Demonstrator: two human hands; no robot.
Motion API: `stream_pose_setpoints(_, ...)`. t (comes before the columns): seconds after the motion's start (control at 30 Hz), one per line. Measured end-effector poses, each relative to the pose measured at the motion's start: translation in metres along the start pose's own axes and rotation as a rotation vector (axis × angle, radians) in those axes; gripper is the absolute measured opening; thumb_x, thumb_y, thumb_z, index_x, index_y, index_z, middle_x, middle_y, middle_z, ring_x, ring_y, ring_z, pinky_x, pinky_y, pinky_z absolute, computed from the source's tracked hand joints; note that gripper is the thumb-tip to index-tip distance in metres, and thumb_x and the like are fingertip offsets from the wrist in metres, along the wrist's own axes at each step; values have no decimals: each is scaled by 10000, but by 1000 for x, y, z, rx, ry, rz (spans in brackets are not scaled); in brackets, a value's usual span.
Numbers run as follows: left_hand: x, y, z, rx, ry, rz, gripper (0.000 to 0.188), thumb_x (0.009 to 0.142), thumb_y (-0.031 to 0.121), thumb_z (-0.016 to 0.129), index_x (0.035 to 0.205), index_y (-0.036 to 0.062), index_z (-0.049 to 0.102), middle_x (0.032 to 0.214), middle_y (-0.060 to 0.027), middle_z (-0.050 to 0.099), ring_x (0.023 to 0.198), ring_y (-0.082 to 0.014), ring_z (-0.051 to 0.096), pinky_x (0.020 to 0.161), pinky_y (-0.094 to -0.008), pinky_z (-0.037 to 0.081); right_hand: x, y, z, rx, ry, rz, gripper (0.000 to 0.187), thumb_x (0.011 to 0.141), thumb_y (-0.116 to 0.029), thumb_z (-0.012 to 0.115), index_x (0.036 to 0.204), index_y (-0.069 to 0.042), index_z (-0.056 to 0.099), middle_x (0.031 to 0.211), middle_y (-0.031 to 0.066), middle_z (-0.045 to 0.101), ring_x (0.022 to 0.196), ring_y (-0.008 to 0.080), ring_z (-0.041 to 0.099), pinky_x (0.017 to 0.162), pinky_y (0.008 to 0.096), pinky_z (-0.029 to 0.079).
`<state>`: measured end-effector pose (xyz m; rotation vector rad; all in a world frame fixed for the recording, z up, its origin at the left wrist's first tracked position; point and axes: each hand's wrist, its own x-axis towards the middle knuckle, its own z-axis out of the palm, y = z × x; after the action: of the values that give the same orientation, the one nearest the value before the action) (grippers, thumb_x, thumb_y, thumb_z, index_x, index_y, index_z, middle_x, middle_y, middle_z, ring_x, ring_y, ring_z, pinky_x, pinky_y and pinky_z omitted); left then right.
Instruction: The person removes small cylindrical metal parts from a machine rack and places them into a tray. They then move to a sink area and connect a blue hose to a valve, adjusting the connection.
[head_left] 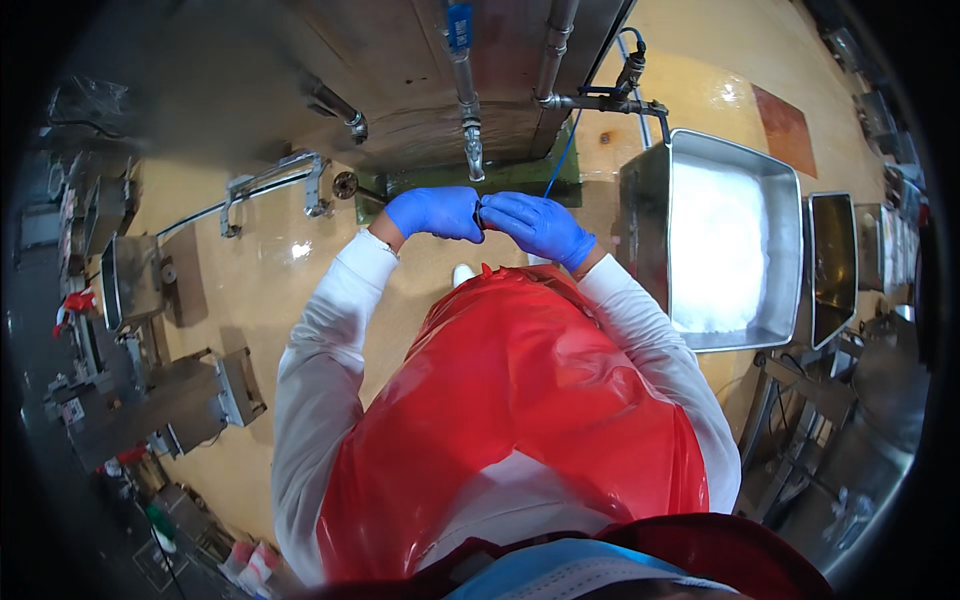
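In front of my red apron [540,400], both hands meet in blue gloves at chest height. My left hand [438,212] is closed with its fingers curled in. My right hand [540,228] comes in from the other side, fingers bent and pressed together, their tips against the left hand. A small dark patch shows between them; I cannot make out whether it is an object or a gap. Just beyond the hands, a metal pipe with a tap end [473,150] points down, apart from the gloves.
On the right stands a large metal tub [645,240] holding white material [718,240], with another metal container [833,265] beside it. A big metal panel [250,70] with pipes rises ahead. Metal equipment [150,400] lines the left. A metal rail [270,182] stands front left.
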<state>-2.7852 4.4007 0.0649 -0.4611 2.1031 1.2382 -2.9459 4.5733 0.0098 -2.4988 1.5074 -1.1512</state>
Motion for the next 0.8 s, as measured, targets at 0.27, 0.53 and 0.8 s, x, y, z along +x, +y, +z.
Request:
stream_pose_setpoints(0.27,17,14,-12,-511,-459,-216,243,910,211,787,798,58,636,624,14,528,540,-107,473,502,-292,388,-4,81,-35,97,-39,-528,437,917,-76,666,1348,-121,612,1363,83,599,1301,272,604,941,368,614)
stream_pose_setpoints(0.53,-17,17,5,547,965,35,369,926,192,743,1292,193,698,1368,-29,676,895,-293,747,755,-409,607,-42,116,34,1879,131,1077,434,994,37,517,1423,-10,569,1290,108,630,1088,216,657,1050,357,542)
stream_pose_setpoints(0.8,15,-14,-53,763,681,110,391,882,145,732,1265,206,687,1192,-35,712,920,-321,724,796,-447,602,-9,92,75,1831,-54,1221,389,1035,-7,480,1401,-51,604,1236,65,645,1014,172,642,941,327,580)
